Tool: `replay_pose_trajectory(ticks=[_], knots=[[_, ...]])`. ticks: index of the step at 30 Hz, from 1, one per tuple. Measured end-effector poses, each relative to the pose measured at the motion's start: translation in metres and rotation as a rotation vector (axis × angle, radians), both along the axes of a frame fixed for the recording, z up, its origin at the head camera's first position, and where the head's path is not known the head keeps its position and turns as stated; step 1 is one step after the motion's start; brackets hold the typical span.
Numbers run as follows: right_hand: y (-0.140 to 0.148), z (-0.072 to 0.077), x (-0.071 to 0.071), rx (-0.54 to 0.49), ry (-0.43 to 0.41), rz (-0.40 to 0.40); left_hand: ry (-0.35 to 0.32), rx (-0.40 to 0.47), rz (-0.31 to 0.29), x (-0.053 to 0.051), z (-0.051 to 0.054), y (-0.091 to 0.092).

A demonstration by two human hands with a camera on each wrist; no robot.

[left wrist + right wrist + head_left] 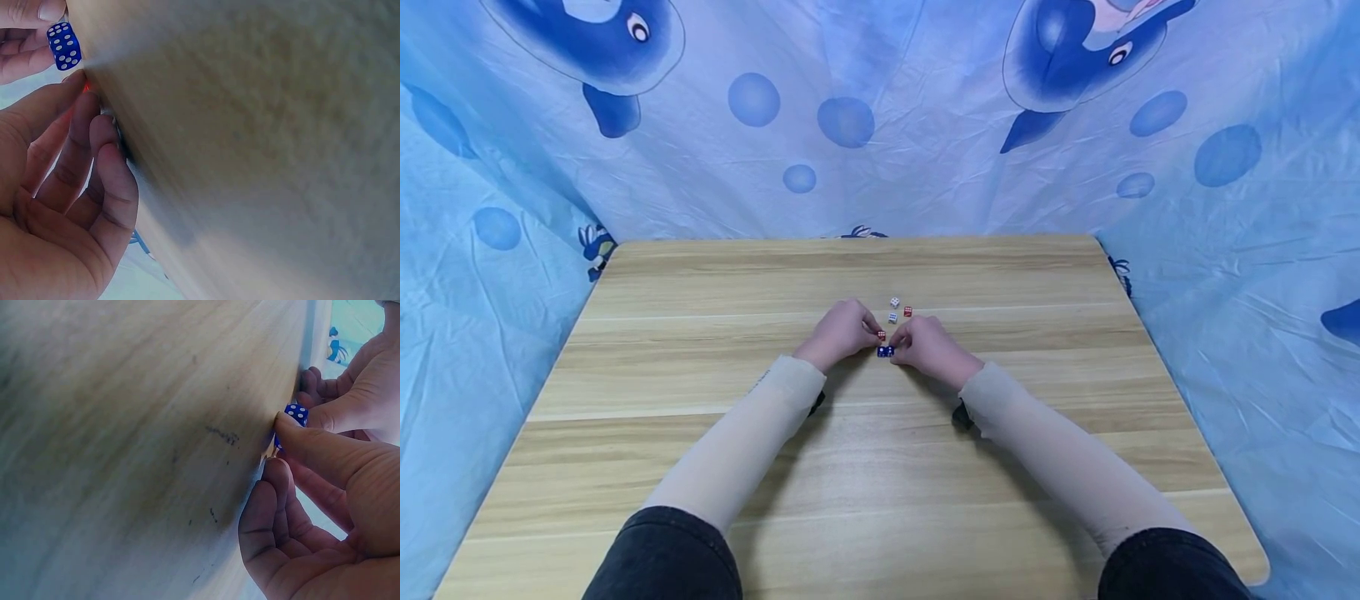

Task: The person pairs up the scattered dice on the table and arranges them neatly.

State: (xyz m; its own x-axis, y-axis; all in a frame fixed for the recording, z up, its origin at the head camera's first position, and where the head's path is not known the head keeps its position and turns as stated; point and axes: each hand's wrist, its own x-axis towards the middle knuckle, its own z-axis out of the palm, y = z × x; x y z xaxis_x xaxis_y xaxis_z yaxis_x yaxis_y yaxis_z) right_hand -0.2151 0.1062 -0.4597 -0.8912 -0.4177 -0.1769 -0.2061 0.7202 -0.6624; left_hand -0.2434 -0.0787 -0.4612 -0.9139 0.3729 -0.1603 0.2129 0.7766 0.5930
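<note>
Two blue dice with white dots sit side by side on the wooden table: a left blue die (882, 352) and a right blue die (890, 352). My right hand (931, 348) has its thumb and index fingertips at the right one, with blue showing between them in the right wrist view. Just beyond the blue pair is a red die (882, 335), at the fingertips of my left hand (842, 332). Red shows between left thumb and index finger in the left wrist view, where the fingers mostly hide that die. The other left fingers curl inward.
Past the hands lie two white dice, a far one (895, 302) and a nearer one (892, 318), and another red die (907, 312). The wooden table (880, 467) meets a blue dolphin-print curtain (925, 183) at its back and sides.
</note>
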Motion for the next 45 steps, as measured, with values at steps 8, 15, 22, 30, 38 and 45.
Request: replay_pose_trajectory(ticks=[8, 15, 22, 30, 38, 45], knots=[[-0.001, 0.001, 0.0, 0.01, -0.006, -0.01, 0.004, 0.009, -0.004, 0.0, -0.001, -0.001], [0.002, -0.001, 0.0, 0.002, -0.002, -0.001, 0.003, 0.003, 0.01, 0.0, -0.002, -0.002], [0.018, -0.003, -0.007, -0.012, 0.031, -0.033, -0.003, 0.001, 0.011, 0.0, -0.001, -0.003], [0.033, 0.003, -0.026, -0.109, -0.022, -0.162, -0.01, 0.013, 0.026, 0.002, 0.001, -0.003], [0.033, 0.001, -0.044, -0.077, 0.027, -0.198, -0.016, 0.011, 0.04, 0.004, 0.001, -0.002], [0.027, -0.001, -0.05, -0.017, 0.051, -0.195, -0.008, 0.013, 0.034, 0.004, 0.002, 0.0]])
